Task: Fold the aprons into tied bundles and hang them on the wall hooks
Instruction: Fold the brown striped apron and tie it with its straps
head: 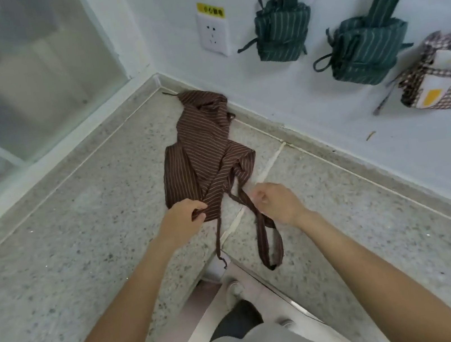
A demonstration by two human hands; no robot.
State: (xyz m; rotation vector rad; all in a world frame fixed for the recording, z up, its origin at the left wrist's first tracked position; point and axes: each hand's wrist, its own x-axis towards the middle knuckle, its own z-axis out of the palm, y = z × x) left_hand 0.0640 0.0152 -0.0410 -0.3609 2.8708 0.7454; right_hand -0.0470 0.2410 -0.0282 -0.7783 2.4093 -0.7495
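Brown striped apron [203, 147] is lying crumpled on the speckled stone surface [79, 223], its far end shoved right into the corner where the window frame meets the white wall [327, 113]. The near end comes out to the front edge of the surface, right under both hands.

Left hand [185, 214] has its fingers curled around the near corner of the fabric, pinching a fold of it. One thin tie string [220, 239] drops from just beside that hand over the edge. Right hand [275, 203] sits a little to the right, fingers curled in; the neck strap loop [268, 241] runs under it and hangs down past the edge. It looks like it's gripping the strap, but honestly the fingers hide the contact, so I can't tell for sure.

On the wall to the right there are already two green striped bundles [283, 33] hanging by their straps, tied up, and a checkered bundle [437, 78] further right with a white and yellow patch on it.

Writing-wise: there's a white wall socket [213, 35] with a yellow sticker [210, 10] on top. The sticker has dark characters, too blurry to read.
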